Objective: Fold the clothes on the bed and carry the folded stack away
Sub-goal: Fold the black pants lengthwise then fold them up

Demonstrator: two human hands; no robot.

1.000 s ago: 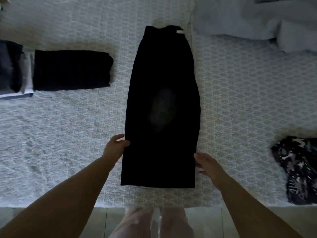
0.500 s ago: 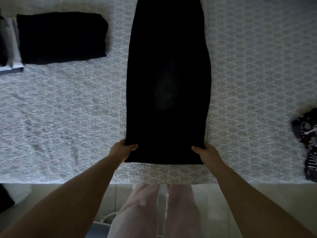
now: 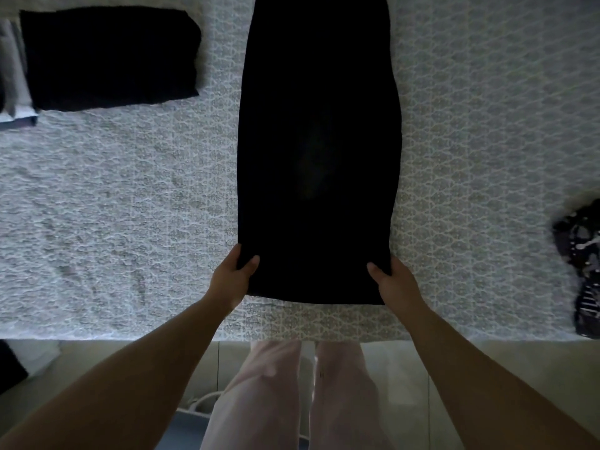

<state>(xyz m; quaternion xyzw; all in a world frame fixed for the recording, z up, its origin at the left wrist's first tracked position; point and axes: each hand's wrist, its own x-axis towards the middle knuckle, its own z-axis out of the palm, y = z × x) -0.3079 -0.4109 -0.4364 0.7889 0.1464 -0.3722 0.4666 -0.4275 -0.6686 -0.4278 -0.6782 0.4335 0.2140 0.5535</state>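
A long black garment (image 3: 318, 151), folded lengthwise into a narrow strip of dark cloth, is lying flat down the middle of the bed (image 3: 130, 206), which is covered by a white spread with a lace-like woven pattern. The strip's near end is sitting close to the bed's near edge, and its far end is running out of view at the top. The left hand (image 3: 232, 277) is pinching the near left corner of the strip, thumb lying on top of the cloth and fingers curled under its edge. The right hand (image 3: 394, 282) is gripping the near right corner the same way, thumb on top and fingers wrapped around the side.

Toward the bed's far left corner, a folded black rectangular garment (image 3: 110, 56) is resting flat, and just beside it at the left edge a pile of grey and white folded cloth (image 3: 14, 69) is showing in part. At the bed's right edge, a crumpled black-and-white patterned garment (image 3: 581, 264) is lying well apart from the strip. The person's legs in pale trousers (image 3: 292, 394) are standing against the near edge.
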